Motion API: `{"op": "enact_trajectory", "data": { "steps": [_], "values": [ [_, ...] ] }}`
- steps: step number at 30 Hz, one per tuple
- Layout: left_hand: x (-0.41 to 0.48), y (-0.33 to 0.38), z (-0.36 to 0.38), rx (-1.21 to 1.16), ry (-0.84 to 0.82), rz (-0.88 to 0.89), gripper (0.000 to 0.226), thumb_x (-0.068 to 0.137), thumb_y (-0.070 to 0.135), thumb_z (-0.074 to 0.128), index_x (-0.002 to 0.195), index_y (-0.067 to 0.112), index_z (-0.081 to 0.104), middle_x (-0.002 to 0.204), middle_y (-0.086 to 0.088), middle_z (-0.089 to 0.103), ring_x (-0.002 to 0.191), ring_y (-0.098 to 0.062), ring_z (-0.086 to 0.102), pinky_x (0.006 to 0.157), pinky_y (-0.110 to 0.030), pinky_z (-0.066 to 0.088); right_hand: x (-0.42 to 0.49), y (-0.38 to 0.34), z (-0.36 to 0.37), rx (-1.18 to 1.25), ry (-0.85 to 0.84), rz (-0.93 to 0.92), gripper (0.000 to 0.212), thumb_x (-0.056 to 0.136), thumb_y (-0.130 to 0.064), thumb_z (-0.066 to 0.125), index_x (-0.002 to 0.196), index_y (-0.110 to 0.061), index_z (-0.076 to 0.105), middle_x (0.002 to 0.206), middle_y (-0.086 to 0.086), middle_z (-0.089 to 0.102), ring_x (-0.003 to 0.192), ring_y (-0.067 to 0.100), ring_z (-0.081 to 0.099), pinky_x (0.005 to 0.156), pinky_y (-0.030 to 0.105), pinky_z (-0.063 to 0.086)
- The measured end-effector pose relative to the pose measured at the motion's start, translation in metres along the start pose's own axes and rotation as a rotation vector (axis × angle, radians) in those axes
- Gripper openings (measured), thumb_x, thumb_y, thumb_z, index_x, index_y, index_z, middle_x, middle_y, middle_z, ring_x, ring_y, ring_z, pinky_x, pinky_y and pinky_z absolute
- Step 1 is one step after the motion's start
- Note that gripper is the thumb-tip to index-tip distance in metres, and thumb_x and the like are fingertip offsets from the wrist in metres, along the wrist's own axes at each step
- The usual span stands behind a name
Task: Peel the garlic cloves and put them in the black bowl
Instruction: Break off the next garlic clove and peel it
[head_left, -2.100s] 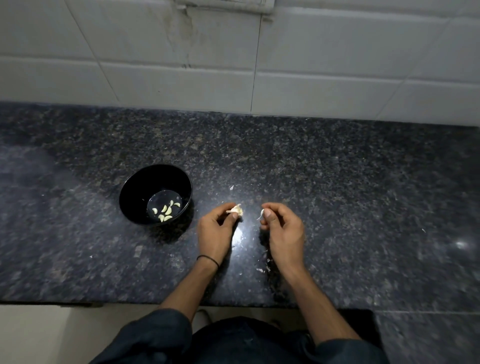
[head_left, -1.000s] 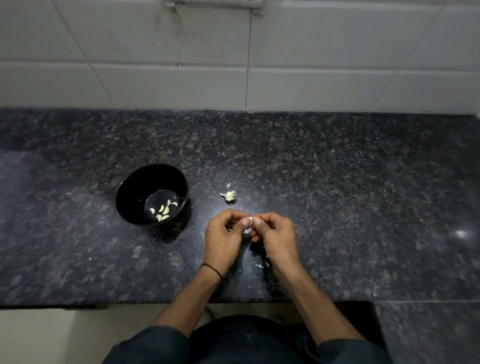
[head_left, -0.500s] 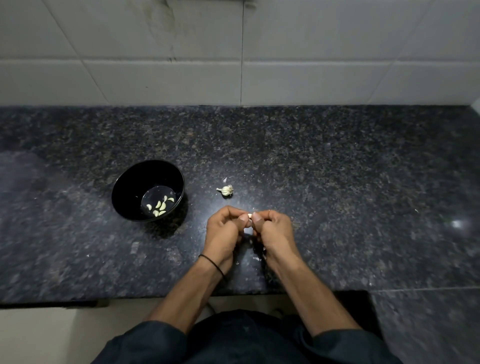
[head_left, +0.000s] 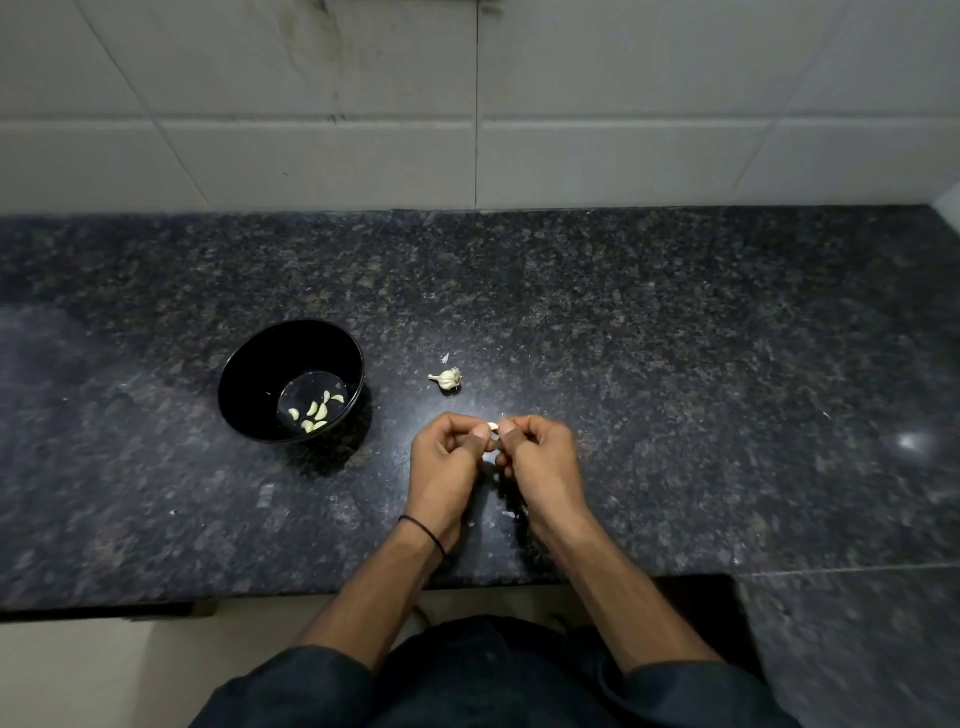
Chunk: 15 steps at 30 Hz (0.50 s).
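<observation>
Glossy black bowl (head_left: 244, 387), pale yellow peeled cloves (head_left: 313, 412), dark speckled granite counter (head_left: 649, 338), white wall tiles (head_left: 597, 161)

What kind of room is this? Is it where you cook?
Most likely a kitchen. A dark speckled stone counter meets a white tiled wall, a black bowl holds peeled cloves, and the left hand and right hand pinch a garlic clove.

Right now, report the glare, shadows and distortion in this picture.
Head view: a glare spot on the countertop, far right; the black bowl casts its shadow near-right; tiled wall grout lines splay, wide-angle distortion; lower corners smear.
</observation>
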<state>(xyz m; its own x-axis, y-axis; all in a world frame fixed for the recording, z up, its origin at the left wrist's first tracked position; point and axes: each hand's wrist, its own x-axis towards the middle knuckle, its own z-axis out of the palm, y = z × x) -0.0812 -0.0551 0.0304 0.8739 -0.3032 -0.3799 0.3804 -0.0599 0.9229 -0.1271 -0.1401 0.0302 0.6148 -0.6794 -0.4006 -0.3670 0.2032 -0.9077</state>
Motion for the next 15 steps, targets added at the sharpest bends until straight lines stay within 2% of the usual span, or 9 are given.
{"op": "enact_trajectory", "data": {
  "steps": [4, 7, 10, 12, 15],
  "values": [
    [0.008, -0.005, -0.004, 0.092, 0.017, 0.117, 0.015, 0.094, 0.002, 0.064, 0.084, 0.014, 0.065, 0.074, -0.004, 0.069, 0.073, -0.02, 0.064, 0.068, -0.039, 0.053, -0.005, -0.002, -0.002, -0.031, -0.061, -0.034, 0.017, 0.099, -0.014, 0.06, 0.087, -0.01, 0.071, 0.069, 0.004, 0.068, 0.057, 0.009, 0.057, 0.05, 0.028, 0.045],
    [0.01, -0.006, -0.006, 0.135, 0.016, 0.177, 0.016, 0.094, 0.001, 0.064, 0.085, 0.014, 0.065, 0.077, -0.001, 0.07, 0.075, -0.014, 0.065, 0.07, -0.03, 0.053, -0.007, -0.005, -0.004, -0.05, -0.068, -0.073, 0.016, 0.097, -0.014, 0.062, 0.084, -0.012, 0.071, 0.069, 0.005, 0.068, 0.059, 0.009, 0.058, 0.052, 0.027, 0.046],
    [0.008, -0.004, -0.007, 0.141, -0.009, 0.226, 0.019, 0.093, -0.003, 0.063, 0.087, 0.015, 0.067, 0.078, 0.001, 0.072, 0.075, -0.01, 0.066, 0.069, -0.021, 0.051, -0.007, -0.009, -0.007, -0.045, -0.057, -0.073, 0.015, 0.094, -0.013, 0.065, 0.08, -0.012, 0.072, 0.062, -0.003, 0.065, 0.056, 0.007, 0.055, 0.052, 0.024, 0.044],
    [0.008, -0.004, -0.008, 0.149, -0.037, 0.241, 0.02, 0.093, -0.003, 0.062, 0.091, 0.015, 0.07, 0.077, 0.002, 0.072, 0.074, -0.01, 0.067, 0.069, -0.022, 0.053, -0.007, -0.012, -0.01, -0.042, -0.065, -0.077, 0.013, 0.091, -0.014, 0.068, 0.08, -0.012, 0.074, 0.061, -0.007, 0.065, 0.057, 0.004, 0.056, 0.055, 0.02, 0.045],
    [0.009, -0.005, -0.01, 0.194, -0.055, 0.29, 0.021, 0.093, -0.001, 0.063, 0.093, 0.017, 0.073, 0.08, 0.004, 0.074, 0.077, -0.012, 0.068, 0.076, -0.029, 0.056, -0.006, -0.016, -0.012, 0.003, -0.082, -0.067, 0.011, 0.09, -0.012, 0.069, 0.082, -0.008, 0.075, 0.064, -0.004, 0.067, 0.057, 0.002, 0.057, 0.054, 0.017, 0.045]
  ]
}}
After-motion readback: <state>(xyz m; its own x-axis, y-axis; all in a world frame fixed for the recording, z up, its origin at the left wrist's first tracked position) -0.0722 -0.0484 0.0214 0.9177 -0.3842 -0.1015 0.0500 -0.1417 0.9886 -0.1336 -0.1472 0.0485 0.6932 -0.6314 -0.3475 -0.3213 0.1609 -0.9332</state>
